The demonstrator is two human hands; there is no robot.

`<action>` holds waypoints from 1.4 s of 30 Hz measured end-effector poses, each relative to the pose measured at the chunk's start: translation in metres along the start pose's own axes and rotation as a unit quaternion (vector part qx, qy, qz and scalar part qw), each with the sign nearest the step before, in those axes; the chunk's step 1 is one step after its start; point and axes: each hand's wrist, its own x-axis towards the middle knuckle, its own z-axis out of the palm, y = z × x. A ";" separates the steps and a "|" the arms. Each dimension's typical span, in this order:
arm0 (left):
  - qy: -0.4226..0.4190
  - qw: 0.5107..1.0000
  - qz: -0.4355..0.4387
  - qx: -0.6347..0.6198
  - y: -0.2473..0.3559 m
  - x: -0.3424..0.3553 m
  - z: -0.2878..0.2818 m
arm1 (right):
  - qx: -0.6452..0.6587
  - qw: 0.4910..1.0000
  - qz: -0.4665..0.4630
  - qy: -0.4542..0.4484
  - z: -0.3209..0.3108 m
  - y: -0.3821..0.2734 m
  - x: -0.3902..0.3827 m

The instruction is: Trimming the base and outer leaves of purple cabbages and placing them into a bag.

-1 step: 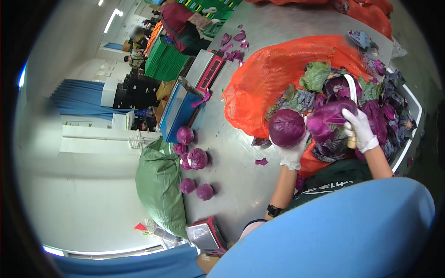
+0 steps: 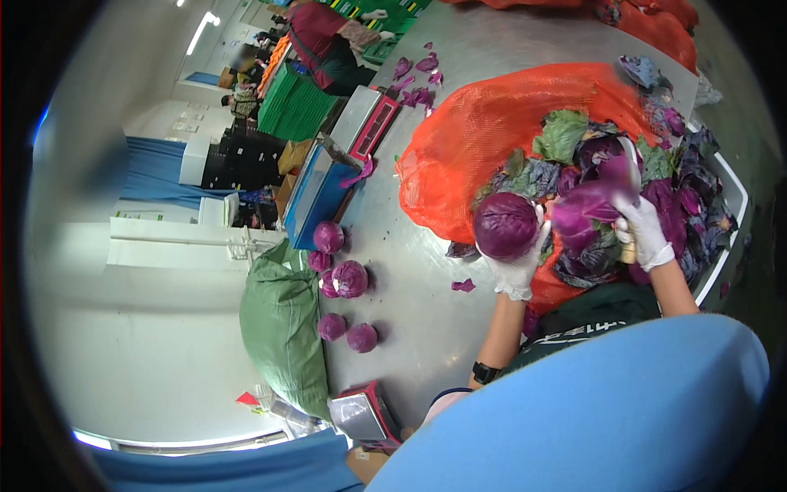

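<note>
My left hand (image 2: 518, 271), in a white glove, holds a round red cabbage (image 2: 502, 225) from below and its right side. My gloved right hand (image 2: 644, 231) is closed on a knife with a wooden handle (image 2: 629, 252) and pale blade, and on a purple outer leaf (image 2: 578, 220) beside the cabbage, blurred near my fingers. Both hands are over loose purple and green leaves (image 2: 561, 135) lying on an orange mesh sack (image 2: 451, 148). Several cabbage heads (image 2: 351, 279) sit to the left on the steel table (image 2: 406, 328).
Scales (image 2: 373, 123) and a blue box (image 2: 316, 197) line the table's far-left edge, another scale (image 2: 361, 414) lies nearer. A green sack (image 2: 279, 328) is at left, more orange sacks (image 2: 656, 33) at the back. A co-worker in maroon (image 2: 316, 45) stands by green crates (image 2: 385, 12).
My right hand has shifted slightly right and down with the knife and leaf, which now blur. The cabbage in my left hand is almost unmoved.
</note>
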 end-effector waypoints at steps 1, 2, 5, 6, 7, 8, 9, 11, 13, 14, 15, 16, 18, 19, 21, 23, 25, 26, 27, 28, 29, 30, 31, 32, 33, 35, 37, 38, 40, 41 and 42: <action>-0.024 0.999 -0.010 -0.042 0.005 -0.001 0.000 | -0.035 0.998 -0.003 0.045 -0.015 0.004 0.009; -0.022 0.999 -0.012 -0.047 0.004 -0.001 -0.001 | -0.072 0.992 -0.009 0.099 -0.034 0.003 0.011; -0.031 0.998 0.053 0.007 0.026 -0.019 0.002 | -0.254 0.950 -0.108 0.145 -0.052 0.010 0.036; -0.028 0.999 0.028 0.004 0.027 -0.015 -0.008 | -0.215 0.937 -0.236 0.140 -0.083 0.021 0.037; -0.002 0.997 0.063 0.050 0.047 -0.020 -0.018 | -0.198 0.942 -0.234 0.137 -0.080 0.021 0.037; 0.025 0.991 0.093 0.095 0.064 -0.025 -0.028 | -0.182 0.945 -0.232 0.138 -0.089 0.029 0.040; 0.060 0.980 0.148 0.122 0.082 -0.036 -0.033 | -0.214 0.940 -0.226 0.138 -0.085 0.033 0.043; 0.091 0.967 0.186 0.149 0.096 -0.050 -0.041 | -0.370 0.857 -0.313 0.177 -0.104 0.057 0.055; 0.242 0.749 0.387 0.480 0.102 -0.066 -0.049 | -0.468 0.822 -0.270 0.179 -0.104 0.058 0.050; 0.296 0.575 0.457 0.611 0.108 -0.075 -0.054 | -0.412 0.857 -0.265 0.162 -0.107 0.063 0.050; 0.288 0.741 0.507 0.334 0.154 -0.092 -0.074 | -0.368 0.886 -0.260 0.109 -0.085 0.051 0.046; 0.241 0.832 0.498 0.024 0.201 -0.105 -0.091 | -0.324 0.910 -0.252 0.053 -0.062 0.038 0.041; 0.148 0.868 0.466 -0.085 0.222 -0.111 -0.080 | -0.360 0.883 -0.302 0.003 -0.035 0.027 0.040; 0.164 0.862 0.478 -0.050 0.235 -0.113 -0.067 | -0.351 0.904 -0.241 -0.042 -0.022 0.030 0.053; 0.126 0.885 0.429 0.131 0.204 -0.045 -0.020 | -0.370 0.908 -0.191 -0.053 -0.019 0.021 0.052; 0.065 0.872 0.309 0.375 0.153 0.024 0.016 | -0.508 0.834 -0.205 -0.055 -0.020 0.022 0.076; 0.037 0.877 0.120 0.463 0.116 0.085 0.019 | -0.571 0.781 -0.243 -0.069 -0.006 0.021 0.110; 0.029 0.863 0.022 0.503 0.106 0.106 0.017 | -0.640 0.734 -0.195 -0.118 0.012 0.015 0.128; 0.053 0.820 -0.047 0.569 0.098 0.131 0.006 | -0.708 0.677 -0.136 -0.151 0.021 0.008 0.145; 0.076 0.768 -0.103 0.628 0.105 0.148 -0.005 | -0.711 0.670 -0.144 -0.158 0.034 0.003 0.161; 0.126 0.743 -0.036 0.656 0.113 0.170 -0.010 | -0.735 0.641 -0.165 -0.148 0.041 -0.001 0.177; 0.177 0.712 0.034 0.678 0.125 0.189 -0.010 | -0.757 0.610 -0.187 -0.140 0.049 -0.007 0.193; 0.181 0.670 0.073 0.716 0.146 0.201 0.002 | -0.772 0.591 -0.227 -0.058 0.059 -0.023 0.206; 0.115 0.646 0.199 0.728 0.166 0.211 0.015 | -0.779 0.566 -0.268 0.022 0.068 -0.042 0.219; 0.142 0.626 0.251 0.724 0.153 0.222 0.043 | -0.758 0.576 -0.297 0.072 0.060 -0.071 0.219; 0.128 0.468 0.284 0.827 0.174 0.238 0.087 | -0.747 0.566 -0.333 0.107 0.061 -0.122 0.230; 0.067 0.430 0.328 0.839 0.166 0.260 0.121 | -0.764 0.548 -0.320 0.113 0.057 -0.144 0.259; 0.045 0.423 0.313 0.849 0.156 0.273 0.137 | -0.755 0.562 -0.322 0.105 0.048 -0.143 0.278; 0.049 0.494 0.282 0.821 0.181 0.299 0.142 | -0.740 0.573 -0.342 0.084 0.064 -0.139 0.315; 0.047 0.541 0.270 0.796 0.188 0.310 0.137 | -0.715 0.598 -0.350 0.089 0.071 -0.137 0.332; 0.043 0.567 0.267 0.778 0.189 0.324 0.127 | -0.691 0.622 -0.356 0.095 0.077 -0.132 0.353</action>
